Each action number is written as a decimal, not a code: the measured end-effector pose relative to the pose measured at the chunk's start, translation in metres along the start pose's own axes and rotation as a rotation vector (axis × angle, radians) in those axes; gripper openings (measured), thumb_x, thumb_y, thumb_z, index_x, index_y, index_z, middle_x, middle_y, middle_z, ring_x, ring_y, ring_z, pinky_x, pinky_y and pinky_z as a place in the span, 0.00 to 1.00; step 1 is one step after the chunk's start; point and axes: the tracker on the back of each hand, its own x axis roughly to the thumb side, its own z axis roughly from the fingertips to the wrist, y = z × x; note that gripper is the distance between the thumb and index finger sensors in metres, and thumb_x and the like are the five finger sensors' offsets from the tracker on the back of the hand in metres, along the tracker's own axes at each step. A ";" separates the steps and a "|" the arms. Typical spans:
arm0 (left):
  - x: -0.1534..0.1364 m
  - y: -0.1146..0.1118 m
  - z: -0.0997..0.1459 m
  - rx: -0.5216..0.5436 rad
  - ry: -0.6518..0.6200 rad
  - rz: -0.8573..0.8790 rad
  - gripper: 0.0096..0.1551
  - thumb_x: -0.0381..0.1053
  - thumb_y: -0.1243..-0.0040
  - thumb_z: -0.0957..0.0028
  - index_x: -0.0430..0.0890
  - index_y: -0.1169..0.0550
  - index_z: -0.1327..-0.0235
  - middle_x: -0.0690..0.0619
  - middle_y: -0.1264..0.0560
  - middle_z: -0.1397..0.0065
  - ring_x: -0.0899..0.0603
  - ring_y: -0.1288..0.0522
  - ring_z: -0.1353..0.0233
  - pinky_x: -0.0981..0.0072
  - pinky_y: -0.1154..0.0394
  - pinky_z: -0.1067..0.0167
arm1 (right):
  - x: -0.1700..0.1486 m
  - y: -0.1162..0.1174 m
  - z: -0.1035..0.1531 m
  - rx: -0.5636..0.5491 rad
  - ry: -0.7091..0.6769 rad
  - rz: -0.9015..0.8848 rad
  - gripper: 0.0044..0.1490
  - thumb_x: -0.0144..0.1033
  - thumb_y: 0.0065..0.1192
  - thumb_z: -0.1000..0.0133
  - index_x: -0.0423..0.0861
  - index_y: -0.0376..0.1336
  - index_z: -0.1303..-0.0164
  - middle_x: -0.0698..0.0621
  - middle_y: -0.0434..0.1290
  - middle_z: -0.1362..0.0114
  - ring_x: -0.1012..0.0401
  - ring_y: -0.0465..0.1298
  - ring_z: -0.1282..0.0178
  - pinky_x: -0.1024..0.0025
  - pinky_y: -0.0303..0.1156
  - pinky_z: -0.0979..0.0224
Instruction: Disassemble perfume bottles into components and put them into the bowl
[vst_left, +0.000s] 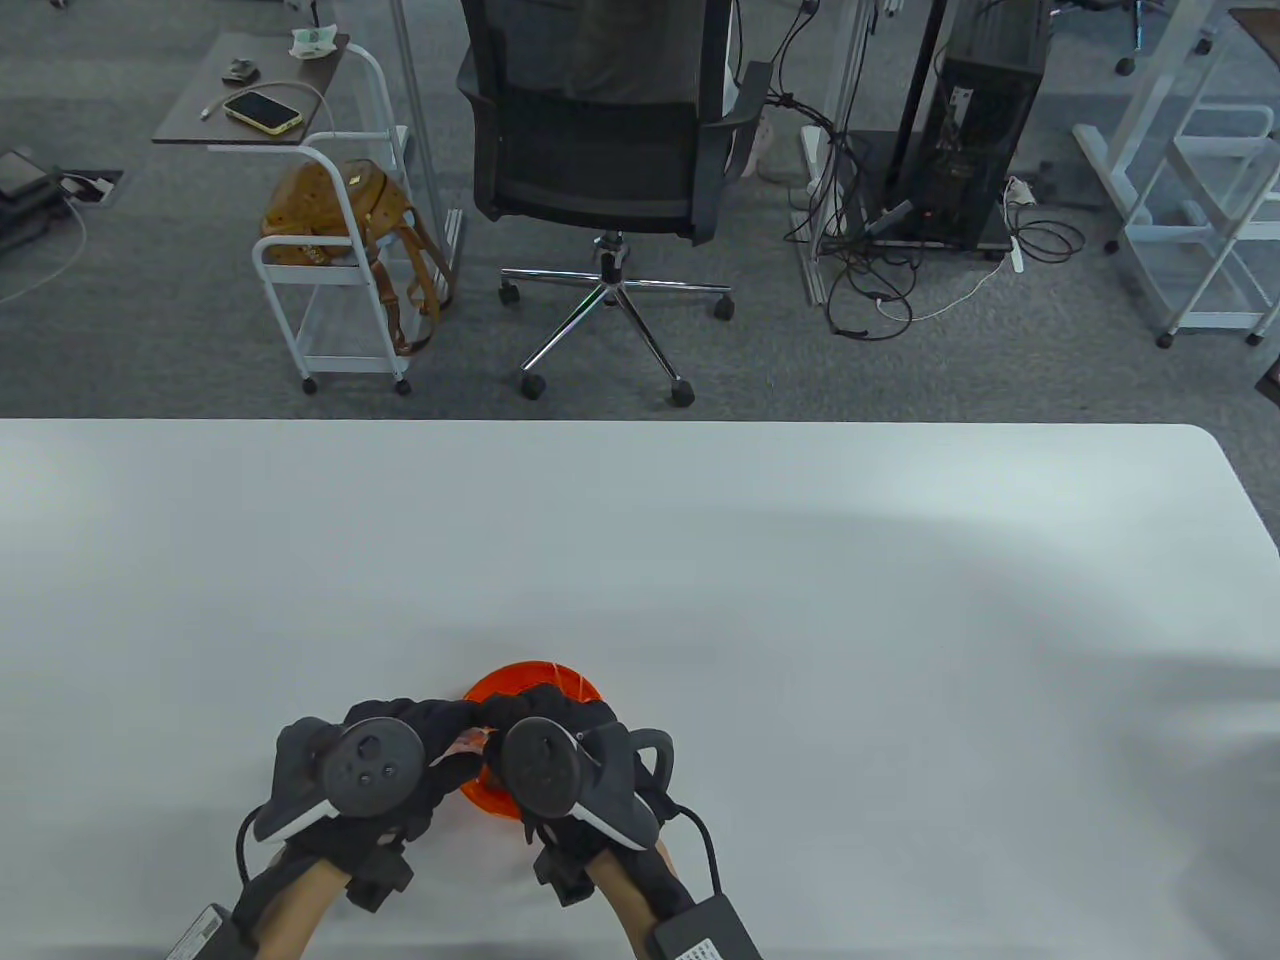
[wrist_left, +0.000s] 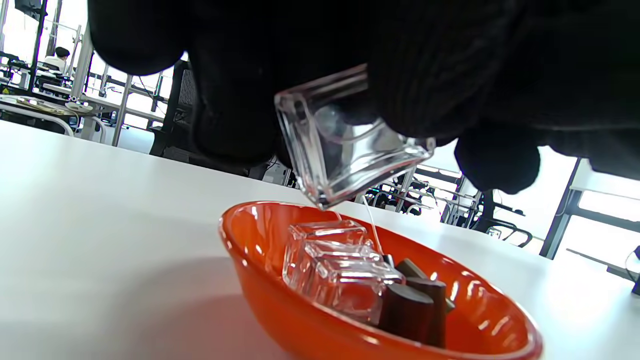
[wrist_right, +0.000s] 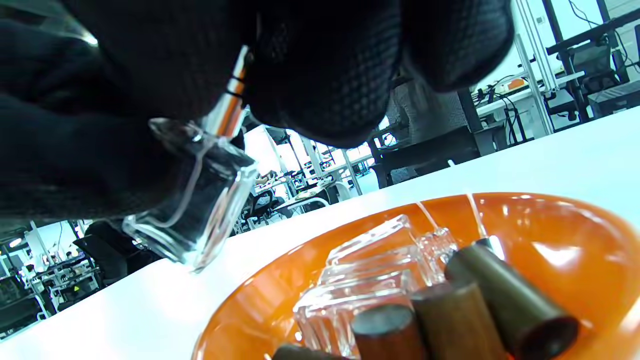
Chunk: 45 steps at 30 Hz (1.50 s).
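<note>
My left hand (vst_left: 447, 730) grips a clear square glass perfume bottle (wrist_left: 350, 145) and holds it tilted just above the orange bowl (vst_left: 530, 672). My right hand (vst_left: 520, 712) pinches the copper-coloured spray collar (wrist_right: 231, 105) at the neck of that bottle (wrist_right: 200, 210). A thin dip tube shows inside the glass. The bowl (wrist_left: 235, 250) holds clear glass bottles (wrist_left: 335, 270), dark wooden caps (wrist_right: 505, 295) and thin plastic tubes (wrist_left: 373, 225). In the table view both hands and their trackers hide most of the bowl and the bottle.
The white table (vst_left: 800, 560) stretches out on every side of the bowl. Beyond its far edge stand an office chair (vst_left: 600, 130) and a white cart with a brown bag (vst_left: 335, 215).
</note>
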 end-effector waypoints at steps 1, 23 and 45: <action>-0.001 0.000 0.000 0.003 0.001 0.016 0.30 0.56 0.29 0.56 0.50 0.16 0.39 0.47 0.11 0.38 0.39 0.11 0.42 0.38 0.27 0.38 | -0.001 -0.001 -0.001 -0.027 0.009 0.005 0.28 0.50 0.69 0.58 0.59 0.70 0.45 0.57 0.81 0.43 0.67 0.86 0.58 0.53 0.78 0.37; -0.001 -0.002 0.000 -0.006 0.007 -0.012 0.30 0.56 0.29 0.56 0.50 0.16 0.40 0.47 0.10 0.39 0.40 0.11 0.42 0.37 0.27 0.38 | -0.003 0.001 -0.001 0.043 -0.001 -0.011 0.31 0.45 0.72 0.57 0.58 0.68 0.41 0.57 0.78 0.38 0.68 0.84 0.55 0.52 0.77 0.35; -0.012 -0.001 -0.002 -0.011 0.118 -0.058 0.31 0.57 0.29 0.57 0.52 0.16 0.38 0.47 0.14 0.36 0.39 0.14 0.40 0.37 0.29 0.36 | -0.045 -0.009 -0.014 -0.120 0.248 0.197 0.29 0.47 0.72 0.57 0.57 0.70 0.44 0.56 0.81 0.41 0.67 0.86 0.60 0.52 0.79 0.40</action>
